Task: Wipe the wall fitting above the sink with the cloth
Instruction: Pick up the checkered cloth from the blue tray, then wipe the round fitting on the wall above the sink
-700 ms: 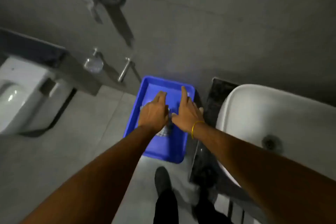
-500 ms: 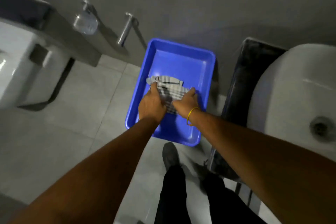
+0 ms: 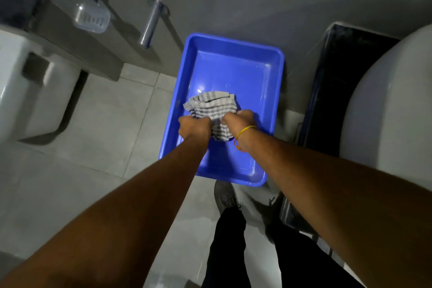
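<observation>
Both hands clamped on the checked cloth (image 3: 211, 110): left hand (image 3: 194, 127) fisted around its left part, right hand (image 3: 238, 119) fisted around its right part, a bunch of cloth between the two fists. Yellow band (image 3: 243, 132) on right wrist. Cloth is gathered over the middle of the blue plastic tray (image 3: 275, 72), nearer its left rim; contact with tray bottom cannot be told. Tray sits on grey floor tiles (image 3: 93, 138) against the wall. White basin (image 3: 388, 105) beyond its right edge, soap dish (image 3: 91, 18) on wall upper left.
</observation>
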